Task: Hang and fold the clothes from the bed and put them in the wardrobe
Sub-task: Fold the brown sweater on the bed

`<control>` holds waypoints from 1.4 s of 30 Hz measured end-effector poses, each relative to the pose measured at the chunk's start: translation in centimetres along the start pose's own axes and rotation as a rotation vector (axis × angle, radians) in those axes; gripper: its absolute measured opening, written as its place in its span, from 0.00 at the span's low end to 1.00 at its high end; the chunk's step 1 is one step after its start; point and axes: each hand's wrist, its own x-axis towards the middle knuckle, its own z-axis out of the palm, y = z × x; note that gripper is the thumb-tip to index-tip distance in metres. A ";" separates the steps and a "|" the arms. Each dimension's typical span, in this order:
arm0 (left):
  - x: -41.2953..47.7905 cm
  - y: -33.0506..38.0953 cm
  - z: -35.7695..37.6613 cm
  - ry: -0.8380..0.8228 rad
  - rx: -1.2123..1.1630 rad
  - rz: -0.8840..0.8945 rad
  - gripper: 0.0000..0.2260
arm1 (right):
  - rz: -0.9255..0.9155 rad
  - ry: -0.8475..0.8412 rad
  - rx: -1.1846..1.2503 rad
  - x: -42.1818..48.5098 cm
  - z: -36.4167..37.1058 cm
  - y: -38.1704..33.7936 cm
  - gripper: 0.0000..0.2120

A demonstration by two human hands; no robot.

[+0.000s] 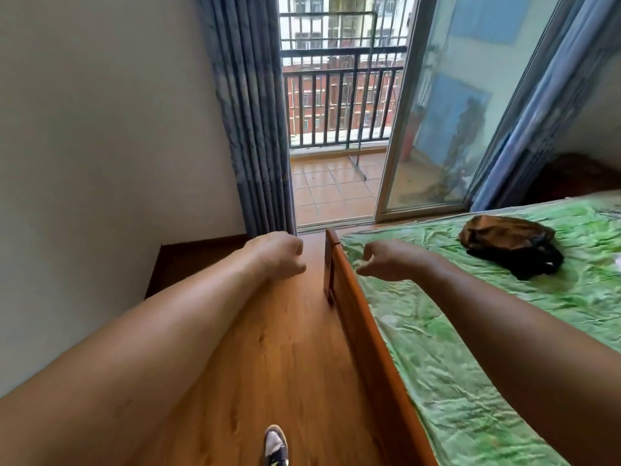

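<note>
A small heap of clothes (507, 245) lay on the far part of the bed, well beyond both hands: a brown garment (500, 233), crumpled and slightly shiny, on top of a black one (537, 264) whose shape was lost in its own darkness. How many pieces made up the heap could not be told. They rested on a green patterned sheet (470, 364), wrinkled all over, which ran out of view to the right and bottom. A pale scrap (617, 261) at the right edge was cut off and unreadable.

The right hand (386, 264) hovered above the sheet near the bed's corner, fingers loosely bent, thumb apart, empty. The left hand (279, 253) hung over the floor, fingers curled under the palm, gripping nothing.

A smooth orange-brown wooden bed frame (366, 331) edged the mattress. Beside it ran a wood-grain floor (268, 348), with one grey shoe (275, 445) partly cut off at the bottom. Beyond stood a pleated blue-grey curtain (252, 112), a sliding glass door (453, 112) blurred with reflections, and a dark barred balcony railing (339, 105).
</note>
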 end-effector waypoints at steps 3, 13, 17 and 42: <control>7.1 -3.9 -2.1 -0.019 0.048 0.033 0.16 | 0.042 -0.003 0.029 6.6 -2.8 -1.4 0.18; 30.0 -11.5 -7.6 -0.065 0.073 0.087 0.10 | 0.164 0.007 0.078 26.5 -10.3 -0.2 0.19; 40.6 -12.2 -7.9 -0.080 0.088 0.123 0.10 | 0.203 -0.004 0.117 36.1 -11.7 2.7 0.19; 97.6 -3.7 -11.9 -0.222 0.403 0.698 0.16 | 0.811 0.029 0.351 71.6 -24.6 24.7 0.17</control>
